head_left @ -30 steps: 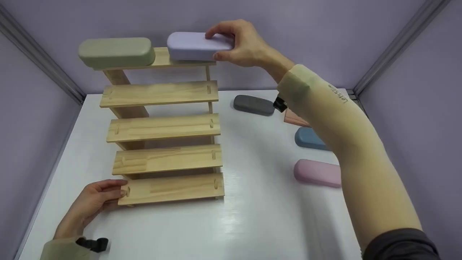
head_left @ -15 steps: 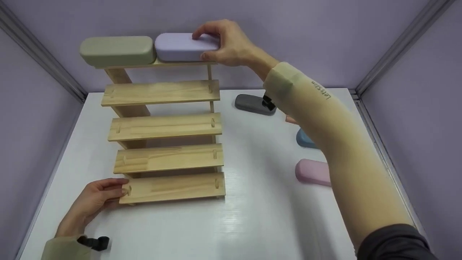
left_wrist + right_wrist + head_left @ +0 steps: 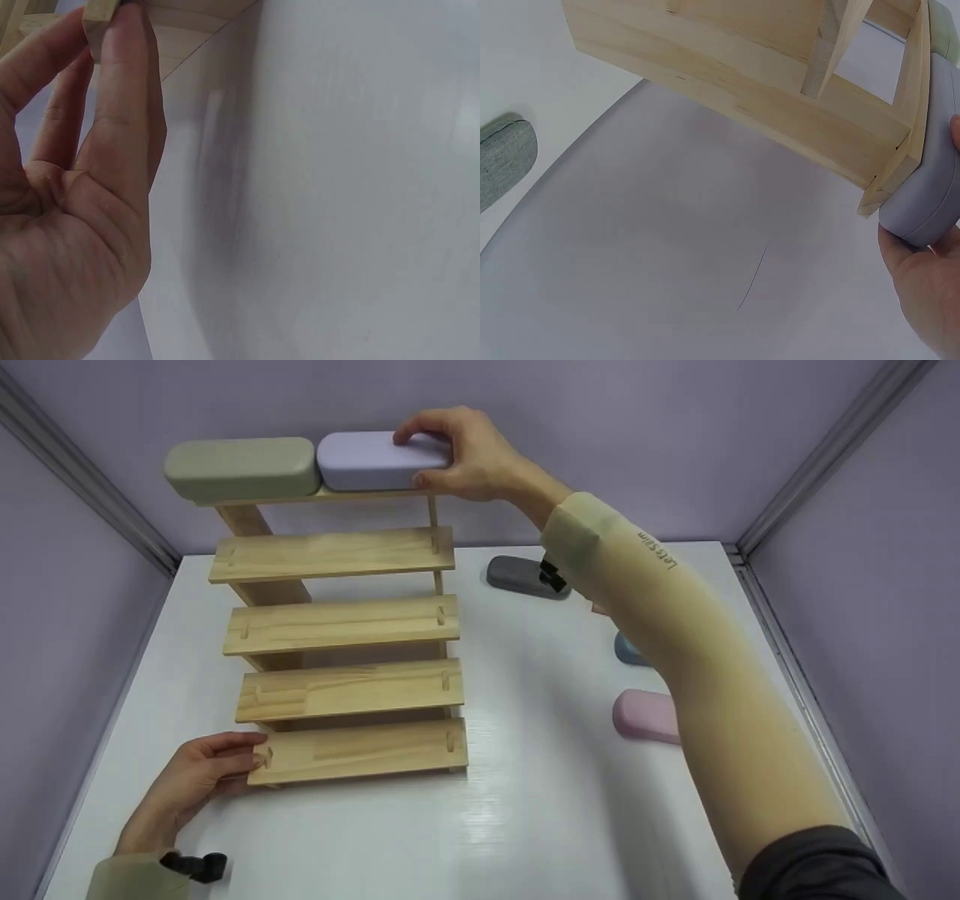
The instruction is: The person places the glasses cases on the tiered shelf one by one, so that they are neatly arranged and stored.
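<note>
Here, in the head view, your right hand (image 3: 476,457) has its grip pinching the right end of the lavender case (image 3: 360,461), thumb on the front side and fingers over the top. That case sits on the top board of the wooden rack (image 3: 337,622), end to end with the green case (image 3: 240,469) to its left and apparently touching it. Your left hand (image 3: 195,772) pinches the left end of the rack's lowest board. The rack stands on the white desk (image 3: 525,810); to its right lie the grey case (image 3: 514,575), the pink case (image 3: 645,716) and the blue case (image 3: 628,649), the last two partly hidden by your right arm (image 3: 727,697).

In the left wrist view, your fingertips meet around the board's end at the upper edge.

In the right wrist view, you see the lavender case against the top board, your thumb and fingers at its near end, the green case beyond it, and the grey case's rounded end at the left edge.
</note>
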`<state>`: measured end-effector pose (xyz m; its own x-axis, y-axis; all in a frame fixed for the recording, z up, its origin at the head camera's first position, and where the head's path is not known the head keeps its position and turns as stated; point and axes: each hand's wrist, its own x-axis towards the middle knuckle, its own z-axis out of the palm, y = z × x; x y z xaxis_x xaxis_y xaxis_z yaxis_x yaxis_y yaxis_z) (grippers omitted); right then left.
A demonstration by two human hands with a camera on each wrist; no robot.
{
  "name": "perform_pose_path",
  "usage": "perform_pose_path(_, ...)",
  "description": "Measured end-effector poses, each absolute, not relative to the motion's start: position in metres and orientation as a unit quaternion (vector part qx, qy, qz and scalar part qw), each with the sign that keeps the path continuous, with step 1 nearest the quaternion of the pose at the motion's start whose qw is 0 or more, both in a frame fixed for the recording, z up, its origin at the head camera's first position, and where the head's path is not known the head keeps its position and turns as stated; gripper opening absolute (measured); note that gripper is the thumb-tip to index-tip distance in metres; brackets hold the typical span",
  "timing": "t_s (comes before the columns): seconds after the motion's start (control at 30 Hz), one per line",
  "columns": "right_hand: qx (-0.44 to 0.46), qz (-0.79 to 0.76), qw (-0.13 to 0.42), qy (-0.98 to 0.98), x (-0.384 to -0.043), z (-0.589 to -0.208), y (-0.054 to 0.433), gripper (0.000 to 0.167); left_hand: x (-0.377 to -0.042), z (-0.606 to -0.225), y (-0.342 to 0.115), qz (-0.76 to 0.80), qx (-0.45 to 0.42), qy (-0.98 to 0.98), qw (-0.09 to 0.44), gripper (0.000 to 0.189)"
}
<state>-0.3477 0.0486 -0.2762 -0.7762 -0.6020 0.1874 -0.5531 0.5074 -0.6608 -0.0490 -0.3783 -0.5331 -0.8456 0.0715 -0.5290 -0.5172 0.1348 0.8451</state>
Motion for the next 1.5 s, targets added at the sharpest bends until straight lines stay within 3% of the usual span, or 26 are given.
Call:
perform_pose_path(0.4,-0.343,-0.403,0.004,0.848,-0.338,-0.274,0.068,0.065,-0.051,-0.535,-0.376,0.65,-0.152,0.708,0.229,0.031)
perform_pose_path(0.77,-0.39,-0.358,-0.019,0.848,-0.292,-0.283,0.141,0.06,-0.051,-0.535,-0.376,0.644,-0.162,0.712,0.228,0.032)
perform_pose_path(1.1,-0.38,-0.36,0.011,0.852,-0.243,-0.334,0.233,0.052,-0.05,-0.531,-0.378,0.637,-0.169,0.716,0.232,0.027)
perform_pose_path(1.5,-0.318,-0.346,-0.01,0.882,-0.182,-0.429,0.34,0.046,-0.055,-0.533,-0.375,0.653,-0.162,0.704,0.229,0.028)
